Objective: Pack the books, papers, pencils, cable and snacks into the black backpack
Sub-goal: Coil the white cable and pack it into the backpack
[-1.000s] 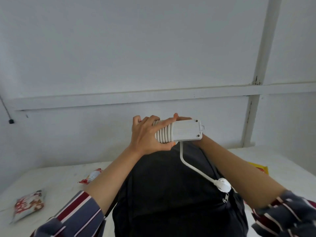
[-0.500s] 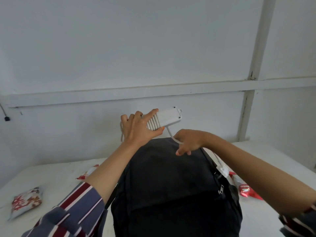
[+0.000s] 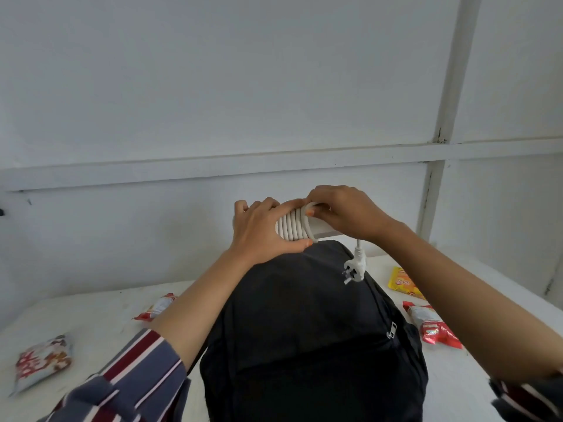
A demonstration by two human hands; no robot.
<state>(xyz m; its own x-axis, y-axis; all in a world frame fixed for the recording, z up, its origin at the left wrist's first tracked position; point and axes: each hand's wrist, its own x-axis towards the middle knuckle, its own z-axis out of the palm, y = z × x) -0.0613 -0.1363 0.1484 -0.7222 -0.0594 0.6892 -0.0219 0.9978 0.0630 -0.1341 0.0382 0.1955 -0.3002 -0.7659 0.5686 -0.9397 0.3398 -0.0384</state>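
White panelled wall fills the upper half of the head view, with a white desk (image 3: 91, 318) below it carrying the task's things.

Head view. The black backpack (image 3: 304, 330) lies at the centre of the desk, its top end pointing to 12 o'clock; a zip pull (image 3: 392, 329) shows on its 3 o'clock side, and no opening is visible. Above the bag's top end, both hands hold the cable (image 3: 294, 226), which is wound in tight coils round a white power strip (image 3: 323, 231). The left hand (image 3: 262, 233) grips the coiled end, fingers curled over it. The right hand (image 3: 344, 213) pinches the last turn of cord at the top of the coils. The plug (image 3: 355, 269) hangs free on a short tail at 4 o'clock of the strip, just above the bag fabric.

Judgement: the step in hand is finishing the wrap of the cable before packing. The next move calls for securing the loose plug tail, then freeing one hand to open the zip, since the bundle has no way in as the bag lies.

Edges and room: snack packets lie at 9 o'clock (image 3: 155, 307), at 8 o'clock near the desk edge (image 3: 42, 360), and at 3 o'clock, one yellow (image 3: 403, 283) and one red (image 3: 432, 328). Open desk remains between bag and packets on both sides. Books, papers and pencils are not in view.
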